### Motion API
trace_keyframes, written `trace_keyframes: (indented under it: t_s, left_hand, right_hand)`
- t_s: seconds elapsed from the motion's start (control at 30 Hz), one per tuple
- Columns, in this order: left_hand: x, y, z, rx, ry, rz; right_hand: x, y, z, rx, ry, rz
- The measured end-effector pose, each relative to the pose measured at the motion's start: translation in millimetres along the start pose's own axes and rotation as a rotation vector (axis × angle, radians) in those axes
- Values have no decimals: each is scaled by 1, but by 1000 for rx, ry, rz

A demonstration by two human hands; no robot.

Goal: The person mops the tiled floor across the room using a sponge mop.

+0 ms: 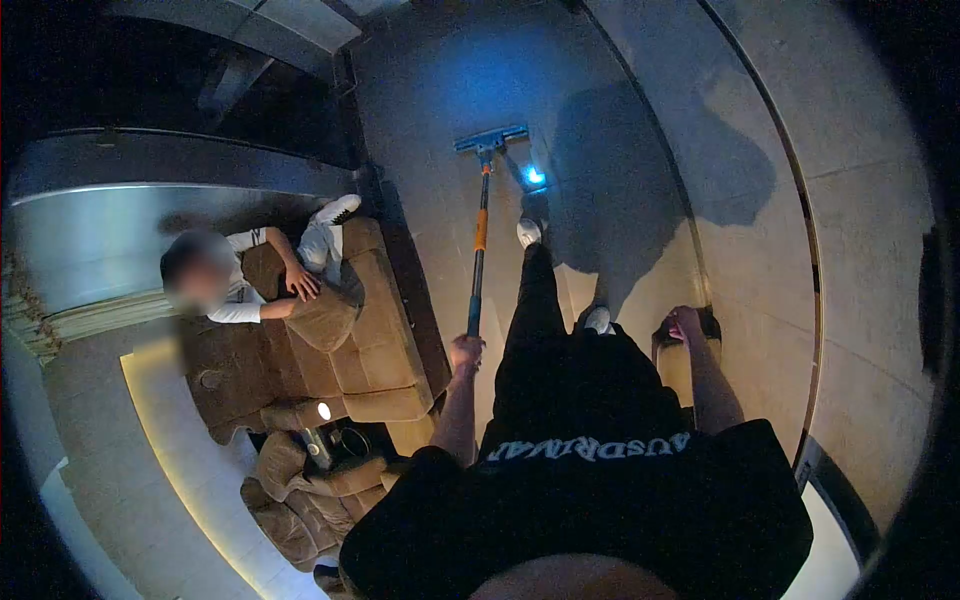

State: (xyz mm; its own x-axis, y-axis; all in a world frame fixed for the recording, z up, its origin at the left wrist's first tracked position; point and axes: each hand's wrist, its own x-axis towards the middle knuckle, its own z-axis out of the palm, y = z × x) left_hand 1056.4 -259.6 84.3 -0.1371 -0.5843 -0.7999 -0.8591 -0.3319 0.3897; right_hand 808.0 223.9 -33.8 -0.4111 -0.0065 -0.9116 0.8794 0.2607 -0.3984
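Note:
My left hand (467, 352) is wrapped around the grey handle of a floor mop (476, 270) with orange sections. The handle slants forward and away from me. Its wide, flat blue head (491, 138) rests on the dark tiled floor ahead of my feet. By my right side, my right hand (684, 325) has its fingers curled in, and what they hold, if anything, is hidden. Close to that hand is a tan object with a dark top (678, 365), partly covered by my arm.
On the left, a person (262, 275) sits on a brown sofa (380, 350) with a cushion. Brown recliner seats (310, 500) and a small lit console (318, 445) stand nearer. Tiled wall (860, 240) runs along the right. A bright blue spot (535, 176) shines near the mop head.

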Motion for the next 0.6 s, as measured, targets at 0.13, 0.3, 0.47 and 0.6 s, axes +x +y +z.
trace_keyframes:
  t_s: [0.13,0.3,0.47,0.6]
  left_hand:
    - [103,101,4,-73,-118,215]
    - [197,241,15,-193,-163,198]
    - [318,370,10,-256,-251,313]
    - [386,445,5,20,-154,193]
  right_hand:
    - [78,10,23,122,-394,303]
    - [21,-69,122,-72,-173,336]
    - [21,-136,175,173,-324,-27]
    - [-5,-205,233,-72,-58,-27]
